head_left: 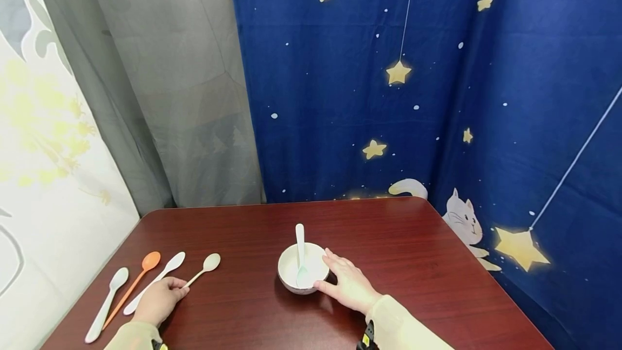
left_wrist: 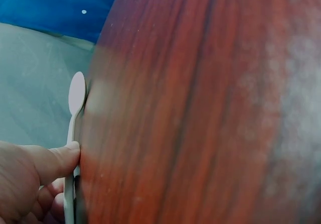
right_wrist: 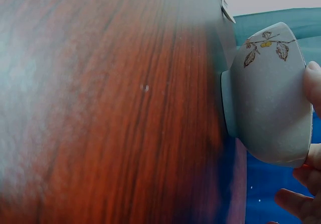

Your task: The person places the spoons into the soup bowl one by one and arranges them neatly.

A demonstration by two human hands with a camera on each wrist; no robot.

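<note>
My left hand (head_left: 159,300) pinches the handle of a cream spoon (head_left: 211,262) between thumb and fingers at the table's left. In the left wrist view the thumb lies against the handle of this spoon (left_wrist: 76,94), close to the tabletop. My right hand (head_left: 351,284) touches the right side of a white bowl (head_left: 288,263), its thumb at the near rim and its fingers farther back. Inside the bowl leans a white spoon with a pale green tip (head_left: 300,242), handle upward. The right wrist view shows the bowl (right_wrist: 273,103) with a leaf pattern, fingertips at its rim.
Beside the left hand lie a white spoon (head_left: 172,264), an orange spoon (head_left: 141,275) and another white spoon (head_left: 108,302). They rest on a dark red wooden table (head_left: 233,307). Blue star-printed curtains (head_left: 340,96) and a grey curtain (head_left: 194,96) hang behind.
</note>
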